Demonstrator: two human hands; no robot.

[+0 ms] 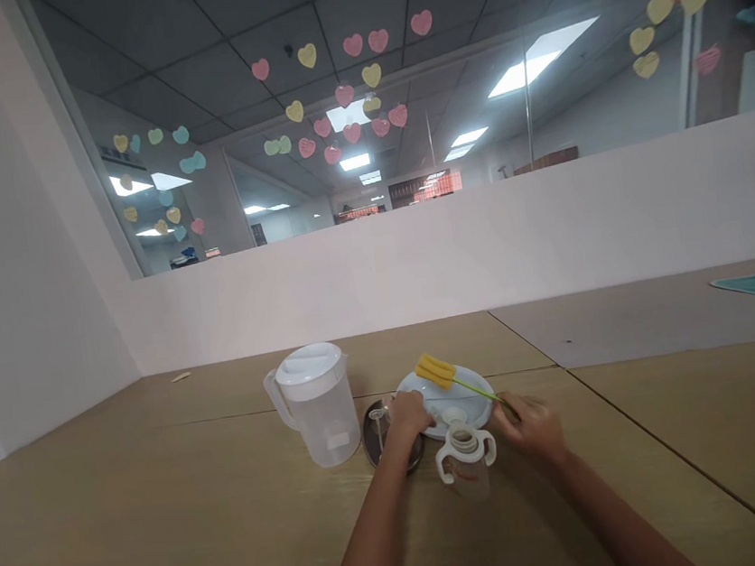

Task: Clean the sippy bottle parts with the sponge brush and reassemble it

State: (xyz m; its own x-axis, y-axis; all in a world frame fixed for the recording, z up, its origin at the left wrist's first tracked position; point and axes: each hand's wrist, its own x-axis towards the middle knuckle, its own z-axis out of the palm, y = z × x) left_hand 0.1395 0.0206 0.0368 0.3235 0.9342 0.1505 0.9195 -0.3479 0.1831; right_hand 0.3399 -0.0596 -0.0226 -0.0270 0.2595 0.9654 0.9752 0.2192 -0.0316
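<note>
The right hand [534,429] grips the green handle of a yellow sponge brush [437,372] — its head above the white dish [479,411]. The left hand [410,413] is at the dish's left edge, fingers curled; whether it holds anything cannot be told. Nearer than the dish: a two-handled bottle [467,470]; far left of it, a lidded pitcher [325,416].

Premises observed from where I stand: an office, or a similar workroom; which of these cannot be established. Evidence: a long window [529,125] above a plain pale wall [376,274], its glass bearing heart-shaped paper notes [353,45] in pink, yellow, green and blue. Visible in the glass: a panelled ceiling [359,3] with flat, bright lights [543,58]. Tabletops [173,524], wood-coloured, meet at straight seams below.
</note>
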